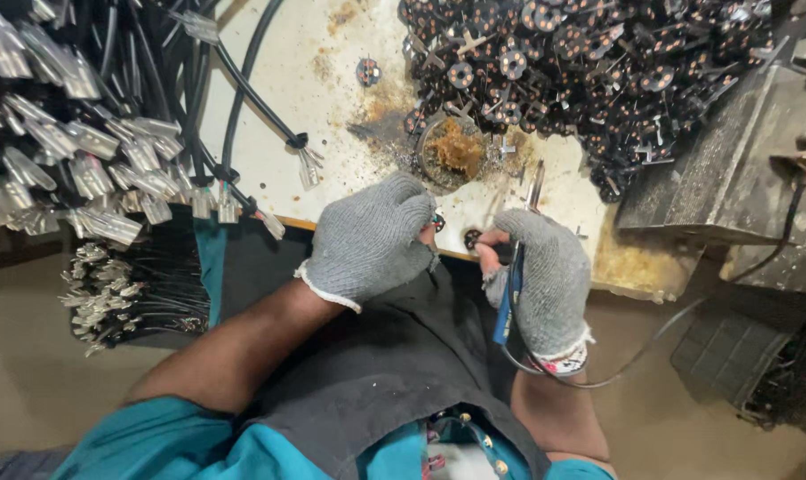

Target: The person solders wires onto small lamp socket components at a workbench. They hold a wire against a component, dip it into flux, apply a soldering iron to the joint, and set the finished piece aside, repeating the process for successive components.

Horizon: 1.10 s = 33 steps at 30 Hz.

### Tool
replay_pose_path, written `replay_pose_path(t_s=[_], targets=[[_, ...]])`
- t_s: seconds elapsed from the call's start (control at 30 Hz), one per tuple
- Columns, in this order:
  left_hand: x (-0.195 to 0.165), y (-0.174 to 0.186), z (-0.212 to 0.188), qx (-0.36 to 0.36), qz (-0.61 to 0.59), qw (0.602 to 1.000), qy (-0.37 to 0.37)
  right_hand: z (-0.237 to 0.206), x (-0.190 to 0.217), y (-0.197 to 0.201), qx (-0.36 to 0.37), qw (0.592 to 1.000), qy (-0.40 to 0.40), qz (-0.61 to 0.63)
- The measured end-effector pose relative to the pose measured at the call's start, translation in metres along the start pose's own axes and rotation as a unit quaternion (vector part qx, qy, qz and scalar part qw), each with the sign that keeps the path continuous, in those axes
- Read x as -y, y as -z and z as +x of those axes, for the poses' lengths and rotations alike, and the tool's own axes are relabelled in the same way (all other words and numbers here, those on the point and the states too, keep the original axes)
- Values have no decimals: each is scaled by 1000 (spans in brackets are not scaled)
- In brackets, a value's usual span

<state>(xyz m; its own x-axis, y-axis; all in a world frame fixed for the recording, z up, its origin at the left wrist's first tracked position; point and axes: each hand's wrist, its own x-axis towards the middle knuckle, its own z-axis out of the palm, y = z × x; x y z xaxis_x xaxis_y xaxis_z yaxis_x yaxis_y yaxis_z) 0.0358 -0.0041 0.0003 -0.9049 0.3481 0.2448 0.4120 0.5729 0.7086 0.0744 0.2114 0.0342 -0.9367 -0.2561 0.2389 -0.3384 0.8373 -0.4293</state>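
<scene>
Left hand [369, 238] in grey knit glove, fingers curled together on a small round black disc part [438, 220] at the near edge of the surface [332, 89]. Right hand [545, 276], same fingerless glove, fingers clamped on a blue-handled soldering iron [508, 293], tip pointing up toward a second disc [471, 238] lying just beside the thumb. Cord trailing off right from the iron.

Progress, judged from layout: large heap of black discs with copper dots and metal prongs [589, 62] piled at far right of surface, unclear whether finished or waiting. One stray disc [368, 71] alone at mid surface. Bundles of black cables with silver terminals [74, 151] stacked at left, more hanging below the edge. One part in hand, so work mid-run, plenty of stock on both sides.

Small round tin of brown flux-like paste [454, 149] just beyond the hands, brown staining around it. Grey metal box [732, 160] at right. No readable packages, labels or signs visible.
</scene>
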Motion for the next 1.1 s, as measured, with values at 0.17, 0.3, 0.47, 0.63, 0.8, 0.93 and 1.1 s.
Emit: replay_pose_path(t_s=[0.17, 0.3, 0.47, 0.63, 0.8, 0.93, 1.1], targets=[[1, -3, 0, 5, 7, 1000, 2, -4, 4, -9, 24, 995, -74, 65], [1, -3, 2, 33, 21, 999, 7, 9, 14, -16, 7, 995, -64, 76], [2, -2, 2, 17, 5, 1000, 4, 30, 7, -8, 19, 998, -59, -4], [7, -5, 3, 13, 2, 1000, -6, 22, 4, -20, 9, 995, -36, -88], [7, -8, 3, 7, 4, 1000, -7, 11, -2, -19, 55, 982, 142, -112], [5, -7, 1, 18, 11, 1000, -4, 15, -2, -13, 98, 990, -47, 92], [5, -2, 0, 5, -5, 1000, -14, 15, 5, -27, -79, 993, 21, -89]])
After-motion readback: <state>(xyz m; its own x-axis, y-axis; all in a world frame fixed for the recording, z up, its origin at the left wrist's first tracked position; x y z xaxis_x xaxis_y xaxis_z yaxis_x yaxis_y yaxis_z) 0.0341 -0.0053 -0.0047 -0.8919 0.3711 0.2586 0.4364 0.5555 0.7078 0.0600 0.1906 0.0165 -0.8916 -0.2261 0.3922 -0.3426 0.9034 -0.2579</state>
